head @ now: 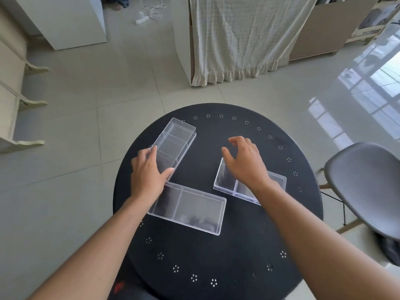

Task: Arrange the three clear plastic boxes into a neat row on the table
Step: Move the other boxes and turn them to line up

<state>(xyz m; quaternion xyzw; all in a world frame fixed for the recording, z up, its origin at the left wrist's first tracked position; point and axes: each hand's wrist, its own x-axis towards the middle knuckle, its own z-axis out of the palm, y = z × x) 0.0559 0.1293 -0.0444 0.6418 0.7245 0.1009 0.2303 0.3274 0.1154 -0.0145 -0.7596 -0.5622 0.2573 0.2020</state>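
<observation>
Three clear plastic boxes lie on a round black table [238, 245]. The far-left box [175, 141] is turned diagonally, and my left hand [147, 174] grips its near end, thumb on one side and fingers on the other. The near box [190, 208] lies almost crosswise just below that hand, with its left corner hidden under my wrist. The right box [275, 180] lies at a slant. My right hand [244, 163] hovers over its left part with fingers spread and curled, covering much of it; contact with the box is unclear.
A grey chair [365, 187] stands close to the table's right edge. Beyond the table is a glossy tiled floor, with a curtain-covered cabinet [238, 40] at the back and cream shelving [13, 100] at the left.
</observation>
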